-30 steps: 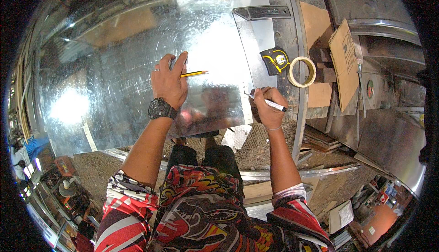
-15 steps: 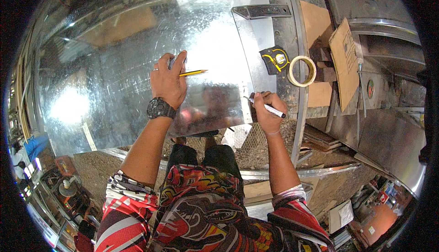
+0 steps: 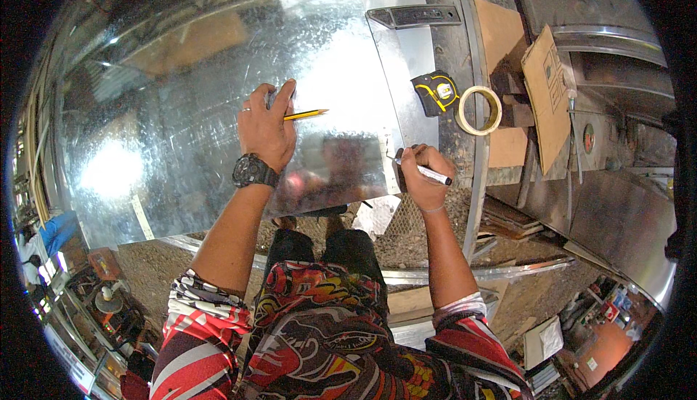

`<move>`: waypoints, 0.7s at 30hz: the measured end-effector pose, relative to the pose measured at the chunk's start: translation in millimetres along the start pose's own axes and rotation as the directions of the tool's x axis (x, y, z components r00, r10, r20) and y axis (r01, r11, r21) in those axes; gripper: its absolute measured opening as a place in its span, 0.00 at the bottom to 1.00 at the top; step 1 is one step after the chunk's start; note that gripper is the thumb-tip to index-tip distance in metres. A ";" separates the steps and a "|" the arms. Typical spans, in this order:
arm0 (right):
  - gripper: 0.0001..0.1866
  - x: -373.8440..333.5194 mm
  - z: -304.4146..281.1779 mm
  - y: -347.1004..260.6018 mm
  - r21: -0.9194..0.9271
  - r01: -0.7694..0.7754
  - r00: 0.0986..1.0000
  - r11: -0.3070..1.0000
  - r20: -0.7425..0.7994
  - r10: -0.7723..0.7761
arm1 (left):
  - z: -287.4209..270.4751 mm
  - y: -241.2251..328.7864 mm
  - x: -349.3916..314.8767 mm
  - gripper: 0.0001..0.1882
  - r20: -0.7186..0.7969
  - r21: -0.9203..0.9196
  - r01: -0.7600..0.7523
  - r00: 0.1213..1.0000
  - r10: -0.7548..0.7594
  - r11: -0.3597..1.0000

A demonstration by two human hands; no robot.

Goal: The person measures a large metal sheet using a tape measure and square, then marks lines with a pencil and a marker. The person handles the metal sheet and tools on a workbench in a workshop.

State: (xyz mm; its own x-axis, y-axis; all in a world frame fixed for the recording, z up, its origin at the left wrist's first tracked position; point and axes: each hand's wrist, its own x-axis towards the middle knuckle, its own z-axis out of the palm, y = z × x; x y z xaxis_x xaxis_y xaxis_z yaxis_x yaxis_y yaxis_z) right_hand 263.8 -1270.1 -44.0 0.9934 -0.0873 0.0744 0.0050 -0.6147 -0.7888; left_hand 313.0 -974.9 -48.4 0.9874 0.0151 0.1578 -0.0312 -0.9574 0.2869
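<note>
A shiny sheet of metal (image 3: 203, 131) lies in front of me, with a strip of pale tape (image 3: 389, 168) along its right edge and another tape strip (image 3: 139, 217) at its near left. My right hand (image 3: 427, 171) grips a white marker with a dark end (image 3: 434, 175), its tip close to the right tape strip; a small dark mark shows there. Resting on the sheet, my left hand (image 3: 267, 128) has a yellow and black pencil (image 3: 306, 115) tucked in it, the point sticking out to the right. A black watch is on the left wrist.
Right of the sheet lie a black and yellow tape measure (image 3: 435, 94), a roll of masking tape (image 3: 479, 110) and a dark flat tool (image 3: 414, 17). Cardboard pieces (image 3: 546, 102) stand beyond a metal rail (image 3: 475, 109). Wire mesh (image 3: 408, 233) and gravelly ground show below the near edge.
The right hand has shifted very slightly at the tape strip, still gripping the marker. My left hand stays on the sheet with the pencil.
</note>
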 end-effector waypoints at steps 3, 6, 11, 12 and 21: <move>0.16 -1.3 0.4 3.8 0.047 -0.136 0.990 0.990 0.039 0.134 | 0.9 -0.1 0.1 0.23 -0.038 0.019 -0.023 0.999 0.023 1.000; 0.12 -0.4 5.4 6.7 0.033 -0.040 0.997 0.999 -0.062 0.042 | 1.0 0.5 0.4 0.23 -0.017 0.011 -0.014 1.000 0.014 1.000; 0.16 2.3 -0.7 -6.3 0.004 -0.096 0.995 0.995 0.006 0.096 | 1.1 1.5 0.3 0.24 0.031 0.019 0.019 0.999 -0.019 1.000; 0.15 2.1 -1.6 -7.1 0.012 -0.114 0.993 0.993 0.021 0.114 | 1.6 0.9 -0.2 0.24 0.016 0.017 0.008 1.000 -0.008 1.000; 0.10 -5.2 1.5 26.2 0.362 -0.093 0.974 0.927 -0.160 0.160 | 6.3 0.2 -1.3 0.23 -0.016 0.021 -0.028 0.999 0.028 0.999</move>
State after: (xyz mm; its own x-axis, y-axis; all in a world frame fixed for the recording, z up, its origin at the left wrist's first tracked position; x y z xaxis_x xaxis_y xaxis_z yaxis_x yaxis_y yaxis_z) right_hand 259.0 -1284.5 -66.0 0.9502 -0.3087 0.0441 -0.0457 -0.2779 -0.9595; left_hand 312.7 -976.9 -54.5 0.9834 -0.0074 0.1814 -0.0556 -0.9633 0.2624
